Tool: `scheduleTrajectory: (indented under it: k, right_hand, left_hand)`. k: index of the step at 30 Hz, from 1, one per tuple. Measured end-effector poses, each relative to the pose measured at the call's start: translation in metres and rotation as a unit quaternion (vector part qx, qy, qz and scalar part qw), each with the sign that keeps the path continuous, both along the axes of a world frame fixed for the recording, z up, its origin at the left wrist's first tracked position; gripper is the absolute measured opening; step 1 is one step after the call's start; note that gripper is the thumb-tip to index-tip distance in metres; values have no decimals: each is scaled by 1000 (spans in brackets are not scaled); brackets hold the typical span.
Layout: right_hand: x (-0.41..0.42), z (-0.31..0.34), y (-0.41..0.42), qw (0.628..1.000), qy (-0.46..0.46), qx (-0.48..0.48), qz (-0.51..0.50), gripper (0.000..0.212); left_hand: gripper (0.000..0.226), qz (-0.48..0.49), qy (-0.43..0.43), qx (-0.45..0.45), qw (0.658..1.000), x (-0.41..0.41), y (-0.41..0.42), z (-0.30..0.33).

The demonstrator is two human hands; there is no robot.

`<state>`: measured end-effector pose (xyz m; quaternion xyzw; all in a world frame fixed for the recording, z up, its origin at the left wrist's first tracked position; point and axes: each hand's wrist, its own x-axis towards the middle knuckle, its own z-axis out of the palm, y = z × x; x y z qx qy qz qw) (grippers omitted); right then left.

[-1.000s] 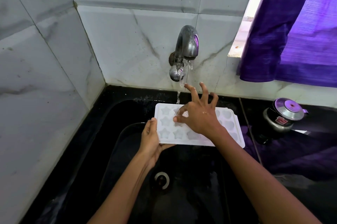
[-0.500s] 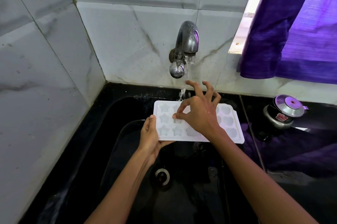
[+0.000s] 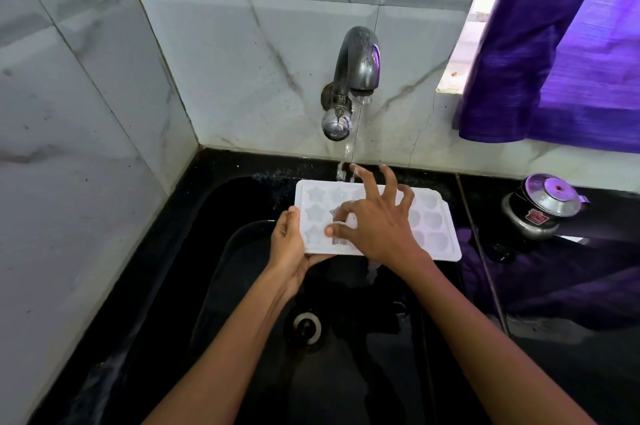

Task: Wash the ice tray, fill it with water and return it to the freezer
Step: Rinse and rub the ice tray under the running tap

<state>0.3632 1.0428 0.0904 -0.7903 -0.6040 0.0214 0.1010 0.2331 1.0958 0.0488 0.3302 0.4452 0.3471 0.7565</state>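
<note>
A white ice tray (image 3: 433, 220) with star and heart moulds is held level over the black sink (image 3: 221, 251), under the running metal tap (image 3: 356, 78). My left hand (image 3: 289, 248) grips its left end, thumb on top and fingers underneath. My right hand (image 3: 375, 220) is spread over the middle of the tray, with thumb and forefinger pressed into the star moulds and the other fingers lifted. A thin stream of water (image 3: 351, 151) falls on the tray's far edge by my fingertips.
The drain (image 3: 306, 327) lies below the tray in the wet sink. A small steel pot with a lid (image 3: 540, 206) stands on the black counter at right, beside purple cloth (image 3: 554, 279). A purple curtain (image 3: 561, 43) hangs at upper right. Marble tiles enclose the left and back.
My right thumb and forefinger have shifted nearer along the star moulds, rubbing them. The tray and my left hand have stayed nearly still under the tap.
</note>
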Motion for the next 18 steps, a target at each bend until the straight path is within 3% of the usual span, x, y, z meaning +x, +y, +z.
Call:
scheduleTrajectory:
  k: [3,12,18]
  right_hand:
    - [5,2,2,1000,6,21,-12,39]
    - [2,7,2,999,-22,-40,6,30]
    - [-7,5,0,995,-74,-66,16,35]
  left_hand:
    - [32,5,-4,-2,1000,4,2,2]
    - [31,13,1,-9,1000,5,-1,-4]
    - [34,18,0,-7,1000,1,-1,-2]
